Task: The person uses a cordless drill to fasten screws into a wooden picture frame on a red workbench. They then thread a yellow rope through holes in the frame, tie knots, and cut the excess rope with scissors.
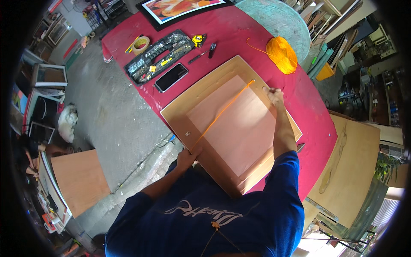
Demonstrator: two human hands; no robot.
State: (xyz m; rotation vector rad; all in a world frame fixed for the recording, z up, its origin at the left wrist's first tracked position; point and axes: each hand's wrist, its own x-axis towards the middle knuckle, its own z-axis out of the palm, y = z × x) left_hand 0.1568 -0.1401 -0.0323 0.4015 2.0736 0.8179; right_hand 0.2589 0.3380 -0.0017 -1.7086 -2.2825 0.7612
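A picture frame (239, 124) lies with its brown backing up at the near side of the table. An orange cord (227, 107) is fastened to a small metal hanger (254, 80) near its far right edge and runs across the backing to my left hand (187, 158). That hand is closed at the frame's left edge with the cord's near end at its fingers; the fingertips are partly hidden. A second hanger (187, 133) sits near the left corner, with no cord on it. My right hand (276, 96) grips the frame's right edge, thumb on the backing.
On the red-covered table (239, 30) are an orange cord bundle (281, 55), a phone (171, 77), a black tool tray (158, 55), a tape measure (198, 40), a tape roll (140, 45) and a framed picture (180, 8). A white dog (68, 123) lies on the floor left.
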